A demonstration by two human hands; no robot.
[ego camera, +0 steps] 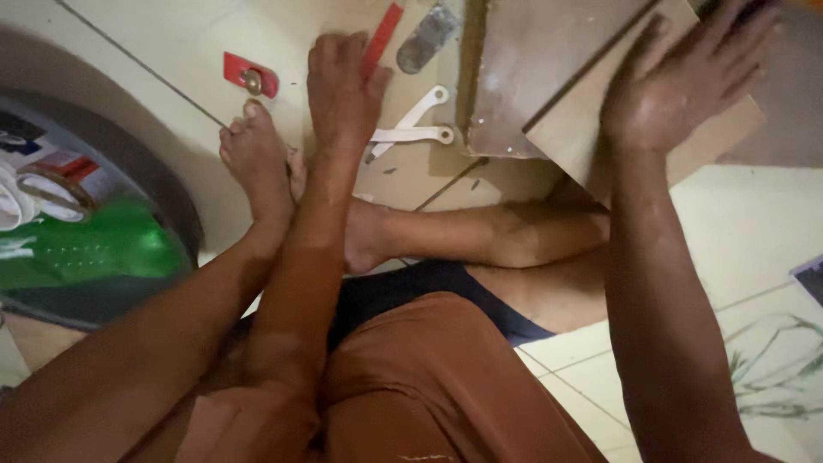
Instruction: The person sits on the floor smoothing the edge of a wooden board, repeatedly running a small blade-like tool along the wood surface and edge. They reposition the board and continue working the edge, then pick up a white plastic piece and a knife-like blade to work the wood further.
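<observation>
Red flat strip (pixel 381 39) under left hand (pixel 343 86), fingers pressed on it against the tiled floor (pixel 154 60). Right hand (pixel 686 81) open, flat on tilted brown board (pixel 549 77). White spanners (pixel 416 127), grey oval piece (pixel 427 39) between them; bare foot (pixel 257 159) beside.

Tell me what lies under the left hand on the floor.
The left hand covers the lower end of a red strip. White metal brackets lie beside it. Anything beneath the palm is hidden.
</observation>
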